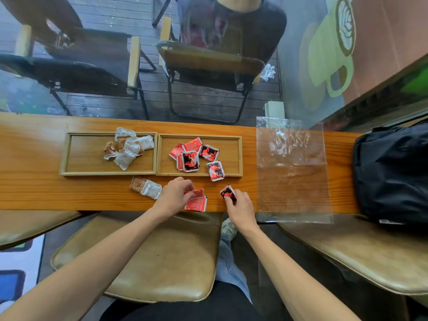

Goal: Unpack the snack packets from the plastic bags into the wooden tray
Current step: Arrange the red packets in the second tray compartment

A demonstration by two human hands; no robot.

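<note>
Meanwhile, two wooden trays (69, 154) sat side by side. The left hand (174, 195) pinched two red packets (195, 199); the right hand (240, 208) gripped one red-black packet (228, 193) beside one flat plastic bag (293, 172).

print on the red snack packets (194, 154) and white packets (129, 149) perhaps lettering, too blurred to read

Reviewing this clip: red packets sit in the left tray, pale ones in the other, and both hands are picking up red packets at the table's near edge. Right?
Not quite. The head view shows the red packets in the right tray; the pale packets are in the left tray. The rest holds: the left hand and right hand each grip red packets at the table's near edge.
</note>
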